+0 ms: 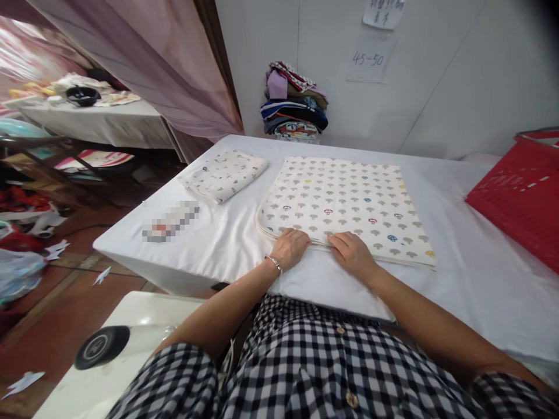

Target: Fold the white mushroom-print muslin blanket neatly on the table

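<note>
Mushroom-print cloth (340,203): folded, lying flat at the worktop's (449,215) near edge. Left hand (292,247) and right hand (353,251) both touch its near edge, fingers close together and slightly bent; whether they pinch any layer cannot be told. Second folded cloth (227,174): near the far left corner. Red basket (524,195): right side.

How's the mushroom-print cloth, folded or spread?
Folded. The mushroom-print cloth lies flat, with stacked layers showing along its near edge, by the left hand and right hand.
</note>
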`<state>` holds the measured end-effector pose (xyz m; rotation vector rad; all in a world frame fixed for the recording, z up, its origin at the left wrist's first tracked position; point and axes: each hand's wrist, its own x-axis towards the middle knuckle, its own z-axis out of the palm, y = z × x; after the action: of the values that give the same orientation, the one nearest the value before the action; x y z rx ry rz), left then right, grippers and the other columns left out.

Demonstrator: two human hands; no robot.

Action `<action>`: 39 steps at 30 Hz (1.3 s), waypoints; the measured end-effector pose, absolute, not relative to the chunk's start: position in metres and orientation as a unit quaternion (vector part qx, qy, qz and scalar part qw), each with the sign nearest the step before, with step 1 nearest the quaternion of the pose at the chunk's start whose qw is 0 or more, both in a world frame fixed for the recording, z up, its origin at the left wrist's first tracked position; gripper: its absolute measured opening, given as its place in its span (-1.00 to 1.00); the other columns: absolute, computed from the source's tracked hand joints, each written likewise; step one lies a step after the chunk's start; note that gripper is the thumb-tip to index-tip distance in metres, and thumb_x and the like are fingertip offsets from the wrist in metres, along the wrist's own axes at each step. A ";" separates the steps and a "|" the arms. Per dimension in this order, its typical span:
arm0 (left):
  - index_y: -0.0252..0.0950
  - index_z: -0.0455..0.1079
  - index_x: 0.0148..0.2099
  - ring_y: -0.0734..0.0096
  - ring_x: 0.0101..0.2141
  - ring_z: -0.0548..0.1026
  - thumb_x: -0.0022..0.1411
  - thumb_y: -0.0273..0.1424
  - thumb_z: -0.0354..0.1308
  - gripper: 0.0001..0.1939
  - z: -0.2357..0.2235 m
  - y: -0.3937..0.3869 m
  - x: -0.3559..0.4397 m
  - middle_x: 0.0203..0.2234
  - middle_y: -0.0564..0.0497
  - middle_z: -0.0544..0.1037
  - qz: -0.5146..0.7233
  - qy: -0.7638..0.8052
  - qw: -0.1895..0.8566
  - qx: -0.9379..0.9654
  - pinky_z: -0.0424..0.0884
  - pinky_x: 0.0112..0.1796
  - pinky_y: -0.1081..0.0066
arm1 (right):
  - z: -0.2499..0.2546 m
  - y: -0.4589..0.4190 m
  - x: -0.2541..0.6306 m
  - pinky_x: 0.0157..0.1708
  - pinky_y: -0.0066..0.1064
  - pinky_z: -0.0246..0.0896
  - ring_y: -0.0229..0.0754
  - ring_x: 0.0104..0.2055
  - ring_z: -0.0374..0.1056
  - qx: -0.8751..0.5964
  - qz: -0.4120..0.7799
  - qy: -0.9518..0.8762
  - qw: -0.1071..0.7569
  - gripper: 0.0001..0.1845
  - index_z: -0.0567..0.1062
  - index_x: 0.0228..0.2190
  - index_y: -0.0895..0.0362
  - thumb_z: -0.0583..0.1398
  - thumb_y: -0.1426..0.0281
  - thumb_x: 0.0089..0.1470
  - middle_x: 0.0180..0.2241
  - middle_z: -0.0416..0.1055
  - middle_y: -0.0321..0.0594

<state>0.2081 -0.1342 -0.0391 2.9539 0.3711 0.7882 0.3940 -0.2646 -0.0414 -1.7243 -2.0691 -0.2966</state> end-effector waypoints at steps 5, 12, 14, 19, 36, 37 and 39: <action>-0.32 0.35 -0.30 0.37 -0.35 0.40 0.31 -0.42 -0.11 -0.77 -0.039 -0.134 0.208 -0.40 -0.01 0.48 0.255 0.125 0.029 0.958 0.28 -0.23 0.31 | -0.045 -0.264 0.397 -0.28 -0.31 0.13 -0.13 -0.24 0.23 -0.618 -0.116 -0.752 0.197 -0.76 0.42 -0.24 0.19 -0.03 0.50 0.18 -0.26 0.41 -0.11; -0.27 0.38 -0.22 0.31 -0.14 0.36 0.29 -0.42 -0.07 -0.81 -0.041 -0.136 0.205 -0.17 -0.03 0.46 0.258 0.116 0.025 0.959 0.28 -0.14 0.26 | -0.044 -0.260 0.398 -0.29 -0.32 0.15 -0.13 -0.26 0.27 -0.626 -0.117 -0.741 0.213 -0.74 0.40 -0.17 0.22 -0.04 0.45 0.21 -0.32 0.42 -0.10; -0.26 0.38 -0.20 0.28 -0.08 0.32 0.28 -0.40 -0.05 -0.82 -0.040 -0.137 0.204 -0.10 -0.03 0.43 0.260 0.104 0.020 0.960 0.27 -0.11 0.25 | -0.046 -0.260 0.399 -0.29 -0.32 0.16 -0.13 -0.27 0.28 -0.625 -0.122 -0.740 0.218 -0.72 0.37 -0.12 0.23 -0.04 0.44 0.21 -0.33 0.42 -0.11; -0.26 0.39 -0.25 0.24 -0.02 0.27 0.27 -0.36 -0.02 -0.82 -0.040 -0.136 0.205 -0.02 -0.04 0.37 0.244 0.065 0.010 0.968 0.25 -0.07 0.21 | -0.053 -0.261 0.401 -0.29 -0.31 0.17 -0.13 -0.28 0.29 -0.623 -0.127 -0.738 0.226 -0.74 0.37 -0.15 0.20 -0.05 0.46 0.21 -0.34 0.43 -0.12; -0.30 0.33 -0.29 0.34 -0.25 0.40 0.25 -0.45 -0.05 -0.86 -0.035 -0.137 0.215 -0.32 -0.03 0.48 0.241 0.107 0.036 0.964 0.30 -0.15 0.25 | -0.042 -0.264 0.392 -0.30 -0.30 0.16 -0.13 -0.29 0.26 -0.623 -0.097 -0.748 0.207 -0.79 0.37 -0.32 0.17 0.01 0.31 0.19 -0.35 0.40 -0.13; -0.30 0.33 -0.29 0.34 -0.26 0.40 0.25 -0.44 -0.06 -0.85 -0.036 -0.137 0.215 -0.34 -0.03 0.48 0.242 0.109 0.036 0.964 0.30 -0.16 0.25 | -0.043 -0.264 0.392 -0.30 -0.29 0.16 -0.12 -0.28 0.26 -0.622 -0.100 -0.748 0.207 -0.78 0.37 -0.29 0.18 0.02 0.31 0.19 -0.34 0.40 -0.12; -0.31 0.32 -0.28 0.34 -0.28 0.40 0.26 -0.43 -0.07 -0.84 -0.038 -0.136 0.215 -0.35 -0.04 0.47 0.245 0.111 0.038 0.962 0.30 -0.17 0.26 | -0.045 -0.264 0.393 -0.31 -0.30 0.16 -0.12 -0.27 0.27 -0.624 -0.110 -0.745 0.207 -0.79 0.37 -0.23 0.19 -0.01 0.37 0.20 -0.32 0.41 -0.12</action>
<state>0.2152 -0.1359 -0.0375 2.9526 0.3409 0.7523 0.3927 -0.2643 -0.0451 -1.7383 -2.0762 -0.3063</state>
